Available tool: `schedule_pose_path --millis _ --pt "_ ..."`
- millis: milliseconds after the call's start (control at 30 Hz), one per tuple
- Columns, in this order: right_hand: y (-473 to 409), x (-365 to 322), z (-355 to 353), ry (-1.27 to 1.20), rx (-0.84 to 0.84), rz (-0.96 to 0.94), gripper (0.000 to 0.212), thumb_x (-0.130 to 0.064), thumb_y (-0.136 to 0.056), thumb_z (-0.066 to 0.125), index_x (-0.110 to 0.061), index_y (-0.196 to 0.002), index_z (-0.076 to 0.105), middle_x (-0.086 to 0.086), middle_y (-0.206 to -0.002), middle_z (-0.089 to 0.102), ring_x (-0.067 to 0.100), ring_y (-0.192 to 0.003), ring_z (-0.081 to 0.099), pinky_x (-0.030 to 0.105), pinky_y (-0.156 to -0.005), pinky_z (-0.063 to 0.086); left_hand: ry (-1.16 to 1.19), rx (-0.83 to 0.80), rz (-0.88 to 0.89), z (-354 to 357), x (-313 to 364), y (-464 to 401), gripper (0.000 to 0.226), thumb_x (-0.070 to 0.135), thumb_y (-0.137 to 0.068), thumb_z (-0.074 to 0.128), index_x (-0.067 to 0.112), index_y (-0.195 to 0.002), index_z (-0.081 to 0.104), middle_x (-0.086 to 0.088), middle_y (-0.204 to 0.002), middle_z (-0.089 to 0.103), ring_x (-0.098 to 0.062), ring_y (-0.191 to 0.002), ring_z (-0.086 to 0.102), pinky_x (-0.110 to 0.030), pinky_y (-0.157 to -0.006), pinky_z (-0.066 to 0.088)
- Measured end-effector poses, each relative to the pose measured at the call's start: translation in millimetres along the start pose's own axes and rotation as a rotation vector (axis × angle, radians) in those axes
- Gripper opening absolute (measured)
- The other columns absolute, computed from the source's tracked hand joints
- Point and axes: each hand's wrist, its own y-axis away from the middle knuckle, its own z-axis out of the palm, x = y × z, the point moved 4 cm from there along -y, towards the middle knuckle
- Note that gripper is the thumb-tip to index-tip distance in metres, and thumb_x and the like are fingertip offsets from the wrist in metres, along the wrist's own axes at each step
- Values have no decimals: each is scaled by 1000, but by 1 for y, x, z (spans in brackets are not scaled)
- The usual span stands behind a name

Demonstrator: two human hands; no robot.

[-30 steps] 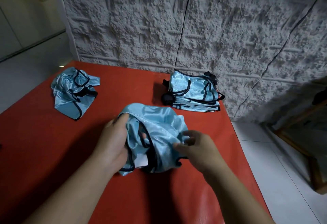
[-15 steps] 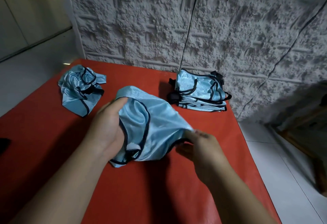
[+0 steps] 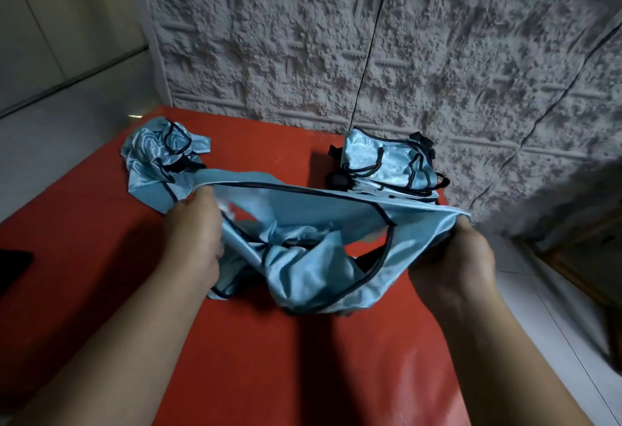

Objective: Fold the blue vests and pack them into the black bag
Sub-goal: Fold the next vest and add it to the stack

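Observation:
A shiny light-blue vest with black trim (image 3: 303, 223) hangs stretched between my hands above the red table (image 3: 303, 375). My left hand (image 3: 193, 240) grips its left edge and my right hand (image 3: 454, 264) grips its right edge; the lower part droops onto the table. A crumpled blue vest (image 3: 158, 159) lies at the far left of the table. A stack of folded blue vests (image 3: 387, 166) sits at the far right by the wall, with black straps and a black piece beside it. I cannot tell whether that is the black bag.
A rough grey stone-pattern wall (image 3: 370, 55) runs behind the table. White tiled floor (image 3: 555, 324) lies to the right, with a wooden frame (image 3: 579, 257) standing there. A dark object (image 3: 13, 267) sits at the table's left edge.
My hands have pulled apart, spreading the bunched vest wide. The right hand moved right, and the vest now stretches open between both hands.

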Motion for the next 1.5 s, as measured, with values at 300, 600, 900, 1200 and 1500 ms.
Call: schedule_pose_path --millis 300,600,900,1200,1500 --pt "-1 2 -6 144 1 91 72 -71 -96 36 -10 -127 59 35 -102 70 50 -93 70 63 -84 56 96 -220 -59 18 1 19 26 30 -99 45 24 -87 67 3 -80 74 -15 -69 71 -35 -67 58" --pt "2 -3 -12 482 73 25 28 -33 -95 65 -17 -116 58 12 -116 56 32 -106 67 47 -90 56 213 -406 -115 16 3 12 34 15 -76 63 9 -109 67 -9 -83 62 -21 -65 64 -31 -63 56" --pt "0 54 -30 1456 -180 14 38 -49 -88 70 -11 -80 71 -5 -69 71 15 -66 66 31 -64 53 -66 -812 -286 16 -1 23 53 45 -89 60 2 -118 71 -20 -121 71 -38 -114 67 -55 -106 46" --pt "-9 61 -25 943 -58 174 19 -10 -82 81 0 -96 74 15 -82 78 30 -72 76 38 -66 62 47 -868 -139 20 -2 17 41 1 -86 61 -13 -125 59 -33 -126 62 -42 -118 61 -51 -109 46" --pt "-11 9 -30 785 18 -40 10 -4 -83 74 5 -88 72 11 -64 64 26 -63 60 38 -69 52 153 -556 51 17 4 6 12 -1 -82 68 5 -93 65 -11 -83 71 -20 -79 68 -30 -72 59"
